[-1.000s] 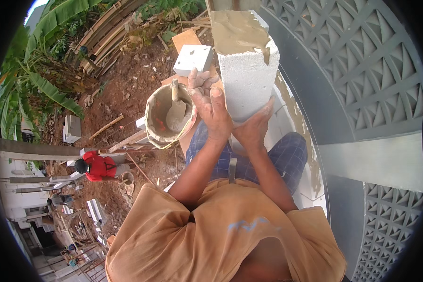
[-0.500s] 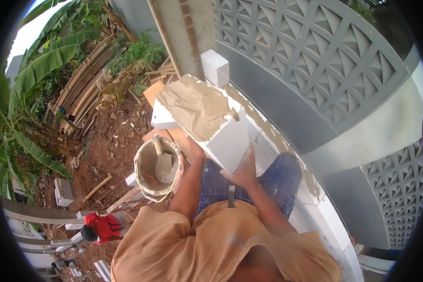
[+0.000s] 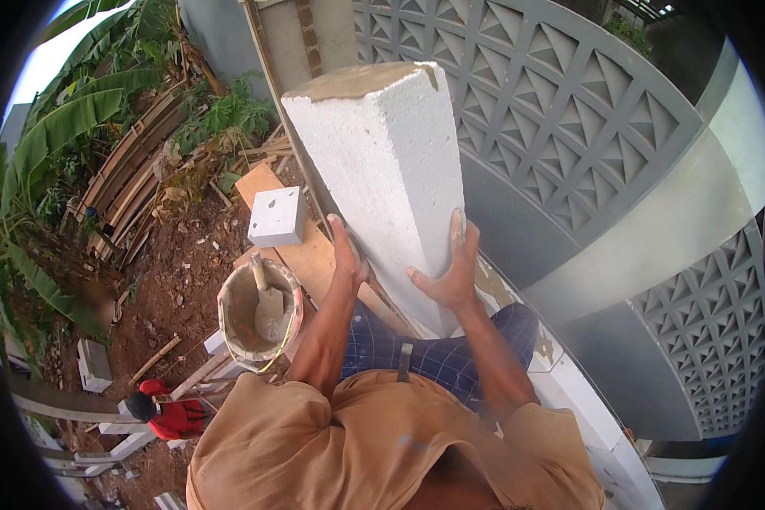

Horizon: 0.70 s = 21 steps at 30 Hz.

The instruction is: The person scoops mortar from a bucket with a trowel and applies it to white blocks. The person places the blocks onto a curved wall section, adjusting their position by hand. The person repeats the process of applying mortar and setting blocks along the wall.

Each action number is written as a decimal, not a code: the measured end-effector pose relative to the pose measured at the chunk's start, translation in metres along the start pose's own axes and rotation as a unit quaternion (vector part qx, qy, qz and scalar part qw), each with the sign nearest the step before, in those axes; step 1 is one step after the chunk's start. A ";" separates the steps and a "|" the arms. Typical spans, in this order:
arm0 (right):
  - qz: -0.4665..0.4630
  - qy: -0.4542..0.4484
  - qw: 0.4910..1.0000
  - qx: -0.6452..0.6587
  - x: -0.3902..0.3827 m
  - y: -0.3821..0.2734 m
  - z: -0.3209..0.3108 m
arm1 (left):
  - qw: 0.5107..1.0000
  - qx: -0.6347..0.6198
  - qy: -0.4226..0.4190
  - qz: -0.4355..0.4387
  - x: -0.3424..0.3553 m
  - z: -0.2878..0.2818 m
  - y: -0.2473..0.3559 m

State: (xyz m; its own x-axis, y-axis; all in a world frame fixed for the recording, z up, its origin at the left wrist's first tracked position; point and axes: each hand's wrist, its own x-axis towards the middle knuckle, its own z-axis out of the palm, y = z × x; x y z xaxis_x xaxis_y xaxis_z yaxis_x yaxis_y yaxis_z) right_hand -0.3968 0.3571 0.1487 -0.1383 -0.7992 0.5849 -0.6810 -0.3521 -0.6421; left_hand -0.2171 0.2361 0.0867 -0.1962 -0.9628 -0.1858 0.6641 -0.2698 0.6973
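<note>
A long white aerated concrete block (image 3: 374,170) is raised in front of me, tilted up, with grey-brown mortar (image 3: 361,81) covering its far upper face. My left hand (image 3: 346,259) presses against its left side near the lower end. On the right side my right hand (image 3: 452,268) grips it, fingers along the edge and thumb across the near face. To the left of my left arm a mortar bucket (image 3: 232,336) stands with a trowel (image 3: 270,302) in it. Mortar also lies on the wall top (image 3: 493,285) beside my right hand, partly hidden by the block.
A smaller white block (image 3: 276,217) rests on wooden boards (image 3: 302,259) beyond the bucket. Along the right runs a grey wall with patterned openings (image 3: 561,119). Below left, a person in red (image 3: 174,412) is on the muddy ground (image 3: 178,280). Banana plants (image 3: 59,153) grow at the far left.
Both my hands have lifted the block and tipped it upward, turning its mortar-covered face away from me. The smaller white block on the boards has come into fuller view.
</note>
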 end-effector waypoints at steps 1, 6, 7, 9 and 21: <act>-0.009 0.002 1.000 -0.019 0.015 -0.005 -0.022 | 1.000 -0.001 -0.024 0.004 -0.001 0.022 0.000; -0.063 0.015 0.991 -0.117 0.080 -0.035 -0.110 | 0.985 -0.003 -0.170 0.030 0.009 0.109 -0.009; -0.073 0.014 0.987 -0.142 0.090 -0.036 -0.123 | 0.981 -0.025 -0.193 0.016 0.008 0.126 -0.009; -0.062 0.006 0.981 -0.185 0.108 -0.037 -0.148 | 0.970 -0.060 -0.237 -0.006 0.010 0.156 -0.020; 0.058 -0.215 0.922 -0.315 0.182 0.054 -0.141 | 0.925 0.097 -0.255 -0.263 0.080 0.141 -0.173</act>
State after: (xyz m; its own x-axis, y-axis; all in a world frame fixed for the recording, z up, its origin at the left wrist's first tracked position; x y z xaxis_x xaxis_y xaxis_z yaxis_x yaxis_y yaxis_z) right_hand -0.5606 0.2613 0.2901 -0.0303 -0.9810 0.1918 -0.9812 -0.0074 -0.1929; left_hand -0.4498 0.2080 0.0489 -0.8036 -0.5536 -0.2186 0.2477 -0.6450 0.7229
